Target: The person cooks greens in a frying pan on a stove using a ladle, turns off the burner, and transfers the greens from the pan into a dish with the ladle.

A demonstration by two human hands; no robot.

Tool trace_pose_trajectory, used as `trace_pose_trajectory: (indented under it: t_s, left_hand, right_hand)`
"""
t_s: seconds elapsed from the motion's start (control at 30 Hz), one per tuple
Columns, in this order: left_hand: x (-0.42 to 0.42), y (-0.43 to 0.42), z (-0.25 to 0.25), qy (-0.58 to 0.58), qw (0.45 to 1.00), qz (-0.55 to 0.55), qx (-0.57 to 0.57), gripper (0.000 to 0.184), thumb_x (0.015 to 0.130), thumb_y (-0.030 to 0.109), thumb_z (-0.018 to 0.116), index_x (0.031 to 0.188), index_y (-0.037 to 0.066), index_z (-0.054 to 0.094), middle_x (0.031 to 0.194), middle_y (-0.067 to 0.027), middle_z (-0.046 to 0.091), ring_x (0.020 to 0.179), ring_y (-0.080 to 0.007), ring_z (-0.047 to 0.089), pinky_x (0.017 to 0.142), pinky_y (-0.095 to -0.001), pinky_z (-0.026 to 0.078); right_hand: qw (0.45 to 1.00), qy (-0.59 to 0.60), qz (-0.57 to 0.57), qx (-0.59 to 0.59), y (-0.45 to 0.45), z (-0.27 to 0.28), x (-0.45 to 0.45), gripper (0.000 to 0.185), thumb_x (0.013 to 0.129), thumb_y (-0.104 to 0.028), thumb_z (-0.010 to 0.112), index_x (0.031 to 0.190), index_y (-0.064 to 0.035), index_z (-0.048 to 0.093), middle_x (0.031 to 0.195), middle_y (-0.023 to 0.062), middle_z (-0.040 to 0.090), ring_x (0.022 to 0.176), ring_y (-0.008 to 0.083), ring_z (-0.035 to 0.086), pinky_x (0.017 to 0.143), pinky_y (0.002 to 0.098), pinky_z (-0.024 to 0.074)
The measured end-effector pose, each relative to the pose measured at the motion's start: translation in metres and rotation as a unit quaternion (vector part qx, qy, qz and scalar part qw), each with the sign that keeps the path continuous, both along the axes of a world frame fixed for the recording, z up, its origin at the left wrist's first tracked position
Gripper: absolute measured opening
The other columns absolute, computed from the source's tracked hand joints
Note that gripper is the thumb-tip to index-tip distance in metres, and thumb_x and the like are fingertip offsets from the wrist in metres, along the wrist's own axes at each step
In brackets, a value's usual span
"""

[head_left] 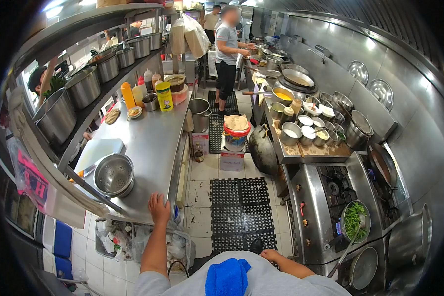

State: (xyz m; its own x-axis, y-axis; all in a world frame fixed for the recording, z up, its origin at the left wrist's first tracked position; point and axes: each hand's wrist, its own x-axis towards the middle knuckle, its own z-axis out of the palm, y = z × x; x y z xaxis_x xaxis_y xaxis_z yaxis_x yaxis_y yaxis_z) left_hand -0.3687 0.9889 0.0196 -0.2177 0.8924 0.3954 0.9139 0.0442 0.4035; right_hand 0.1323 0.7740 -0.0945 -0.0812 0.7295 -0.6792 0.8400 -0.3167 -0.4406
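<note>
My left hand (159, 208) lies on the near edge of the steel worktable (150, 148), its fingers stretched out and nothing in it. Close beside it on the table stands a perforated metal colander (114, 176), with a white cutting board (97, 154) behind. My right hand (270, 254) hangs low beside my body, and its fingers are too small and partly hidden to read. Right of that hand is the stove (313, 217). A pan of chopped green vegetables (355, 220) sits there with a ladle (348, 254) resting in it.
A black perforated mat (244, 212) covers the floor ahead. Further on stand a bucket (236, 138) and a large stockpot (200, 114). A co-worker (227, 49) stands at the far right counter. Several bowls and pots crowd the right counter (311, 154). Steel pots (83, 86) line the left shelf.
</note>
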Motion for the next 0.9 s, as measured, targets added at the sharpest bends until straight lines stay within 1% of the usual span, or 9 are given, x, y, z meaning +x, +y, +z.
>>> trace_pose_trajectory:
  t_s: [0.07,0.17,0.3,0.47,0.67,0.77,0.9]
  left_hand:
    - [0.001,0.0,0.003,-0.004,1.0,0.009,-0.019,0.041,0.08,0.023,0.061,0.117,0.007,0.056,0.135,-0.0136,0.044,0.131,-0.0312,0.033,0.11,-0.0478,0.022]
    - [0.002,-0.001,0.005,-0.007,1.0,0.007,-0.018,0.041,0.08,0.023,0.061,0.117,0.007,0.056,0.135,-0.0134,0.044,0.132,-0.0308,0.033,0.111,-0.0476,0.021]
    - [0.004,-0.001,0.005,0.003,1.0,0.009,-0.014,0.039,0.081,0.022,0.062,0.117,0.009,0.056,0.133,-0.0117,0.044,0.131,-0.0305,0.034,0.11,-0.0468,0.023]
    - [0.003,-0.001,0.004,0.009,1.0,0.005,0.001,0.038,0.079,0.021,0.063,0.115,0.008,0.057,0.132,-0.0126,0.045,0.129,-0.0319,0.036,0.109,-0.0469,0.025]
    - [0.003,-0.001,0.005,0.005,1.0,0.005,-0.014,0.04,0.08,0.023,0.061,0.116,0.007,0.056,0.132,-0.0132,0.045,0.129,-0.0319,0.035,0.109,-0.0476,0.023]
    - [0.003,-0.001,0.005,0.004,1.0,0.001,-0.013,0.04,0.081,0.023,0.061,0.116,0.007,0.055,0.132,-0.013,0.045,0.129,-0.0321,0.035,0.11,-0.0475,0.023]
    - [0.002,-0.002,0.004,0.006,1.0,-0.003,-0.014,0.039,0.081,0.023,0.061,0.116,0.007,0.055,0.132,-0.0124,0.045,0.129,-0.0317,0.035,0.11,-0.0472,0.023]
  right_hand:
    - [0.999,-0.02,-0.003,-0.032,0.002,0.007,-0.002,0.037,0.085,-0.039,0.054,0.095,-0.0065,0.069,0.072,0.0061,0.068,0.067,0.0194,0.065,0.068,0.0344,0.0495]
    - [1.0,-0.014,0.002,-0.003,0.0,0.005,-0.001,0.036,0.085,-0.039,0.055,0.095,-0.0075,0.069,0.072,0.0065,0.068,0.066,0.0189,0.065,0.068,0.0347,0.0497]
    - [1.0,-0.014,0.007,-0.006,-0.001,0.001,0.001,0.035,0.085,-0.039,0.055,0.096,-0.0085,0.069,0.073,0.0067,0.069,0.065,0.019,0.065,0.068,0.0348,0.0497]
    - [1.0,-0.016,-0.006,0.017,-0.005,-0.003,0.003,0.035,0.085,-0.041,0.056,0.091,-0.0095,0.07,0.074,0.0056,0.069,0.067,0.0196,0.065,0.069,0.0349,0.0498]
    - [1.0,-0.024,0.004,0.019,-0.007,-0.013,0.005,0.034,0.085,-0.042,0.057,0.085,-0.0113,0.07,0.072,0.0047,0.069,0.072,0.0195,0.065,0.071,0.0356,0.0492]
    - [0.999,-0.02,0.004,0.038,-0.009,-0.014,0.006,0.034,0.085,-0.042,0.057,0.082,-0.0106,0.07,0.072,0.0044,0.068,0.071,0.0198,0.065,0.07,0.0359,0.0491]
    - [0.999,-0.019,0.007,0.026,-0.009,-0.02,0.009,0.034,0.085,-0.042,0.057,0.083,-0.0102,0.069,0.071,0.0041,0.068,0.069,0.0199,0.064,0.07,0.0357,0.0492]
